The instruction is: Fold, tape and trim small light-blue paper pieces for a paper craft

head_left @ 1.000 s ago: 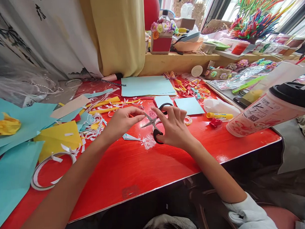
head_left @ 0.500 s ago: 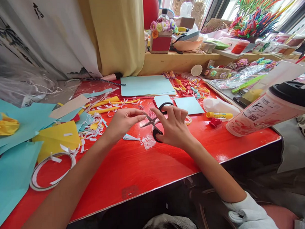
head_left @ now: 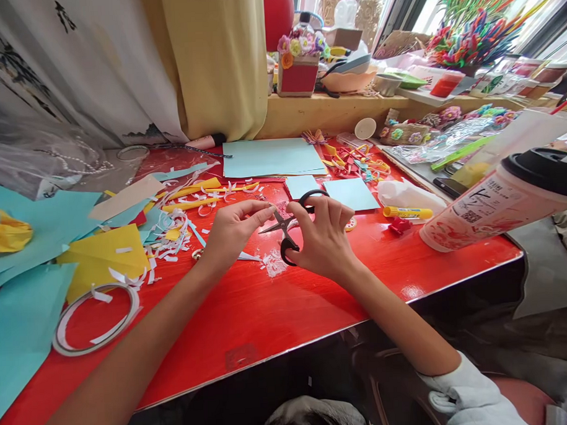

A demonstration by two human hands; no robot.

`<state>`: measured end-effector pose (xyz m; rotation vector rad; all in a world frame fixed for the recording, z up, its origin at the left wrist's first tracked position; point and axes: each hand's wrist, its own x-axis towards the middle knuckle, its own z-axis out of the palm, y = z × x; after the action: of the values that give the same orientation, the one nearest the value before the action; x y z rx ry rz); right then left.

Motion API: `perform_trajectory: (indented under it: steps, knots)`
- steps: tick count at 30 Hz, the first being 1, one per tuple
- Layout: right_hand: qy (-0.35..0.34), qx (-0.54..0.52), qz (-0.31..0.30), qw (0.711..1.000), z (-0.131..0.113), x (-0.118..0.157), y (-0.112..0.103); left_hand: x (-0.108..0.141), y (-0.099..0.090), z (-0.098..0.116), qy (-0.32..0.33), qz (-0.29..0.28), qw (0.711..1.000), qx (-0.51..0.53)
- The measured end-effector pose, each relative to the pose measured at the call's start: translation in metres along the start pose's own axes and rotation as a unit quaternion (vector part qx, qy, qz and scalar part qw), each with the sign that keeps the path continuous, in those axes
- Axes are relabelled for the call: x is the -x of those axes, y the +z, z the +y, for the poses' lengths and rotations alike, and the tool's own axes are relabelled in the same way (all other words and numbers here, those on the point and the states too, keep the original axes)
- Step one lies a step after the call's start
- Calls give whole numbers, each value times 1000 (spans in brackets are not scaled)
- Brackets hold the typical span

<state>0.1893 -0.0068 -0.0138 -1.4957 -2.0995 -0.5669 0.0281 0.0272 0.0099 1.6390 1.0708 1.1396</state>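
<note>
My right hand (head_left: 325,236) grips black-handled scissors (head_left: 290,242), fingers through the loops. Their blades stand apart and point left, toward my left hand (head_left: 229,230). The thumb and forefinger of my left hand are pinched together beside the upper blade; what they hold is too small to make out. White scraps (head_left: 275,262) lie on the red table (head_left: 269,324) just below the blades. Behind the scissors are two small light blue paper pieces (head_left: 351,194) and a larger light blue sheet (head_left: 272,158).
At left lie blue sheets (head_left: 28,246), yellow paper (head_left: 109,256), paper strips and a tape roll (head_left: 59,335). To the right are a yellow glue stick (head_left: 407,213), a red scrap (head_left: 399,226) and a tall cup (head_left: 483,205). Craft items crowd the windowsill (head_left: 345,108).
The scissors and my right hand have shifted slightly. My left hand has moved a little to the right, its pinch closer to the blades. A small round object now shows beside my left wrist.
</note>
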Motion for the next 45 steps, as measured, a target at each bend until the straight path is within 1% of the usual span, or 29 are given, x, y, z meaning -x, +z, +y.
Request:
perform_trajectory:
  steps: [5,10,16,22,31,35,40,42,45]
  knots:
    - [43,4,31,999,-9,3,0,6,6,6,-1,-27,997,67]
    - [67,11,63,996,-14,4,0,13,13,7,18,-14,994,104]
    - [70,19,87,994,-17,5,0,23,23,7,55,41,996,58]
    - [61,29,112,991,-19,7,1,27,25,5,54,63,996,15]
    - [55,17,126,990,-21,9,4,29,26,6,59,83,995,23]
    - [57,13,123,991,-22,9,3,27,25,7,56,81,994,39]
    - [78,8,108,991,-18,6,0,21,25,9,48,31,991,121]
    - [82,2,91,992,-12,4,1,17,23,8,36,46,987,147]
    - [45,-35,65,996,-1,2,7,9,18,1,16,116,978,172]
